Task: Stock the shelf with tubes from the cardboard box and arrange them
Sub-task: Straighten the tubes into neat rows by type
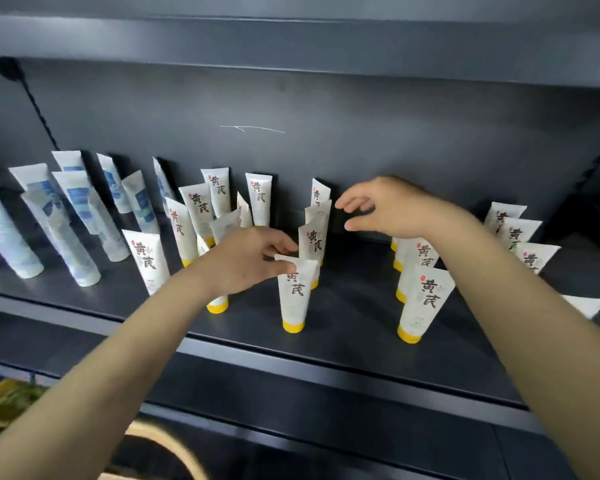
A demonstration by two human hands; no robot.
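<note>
- Two bare forearms filled the near field, the left forearm coming in from bottom left and the right forearm from bottom right. A tan curved rim sat below them, too blurred to identify.
- Surface: dark grey shelf with a raised front lip, and an upper shelf overhead.
- The dark back panel carried a thin white scratch.
- Yellow-green items lay at the near left below the shelf, unclear.
- Left hand: thumb and fingertips pinched the flat crimped top of the front tube, mid-shelf near the front edge.
- Right hand: hovered farther back and right, fingers loosely curled and spread, holding nothing, just right of the tube column behind the front tube.
- Front tube: white, upright on its yellow cap, with black brush characters and a small red seal.
- Matching white tubes stood left of the left hand, in a right cluster under the right wrist, and in a far-right row.
- Blue-and-white tubes stood in rows at the left end of the shelf.
</note>
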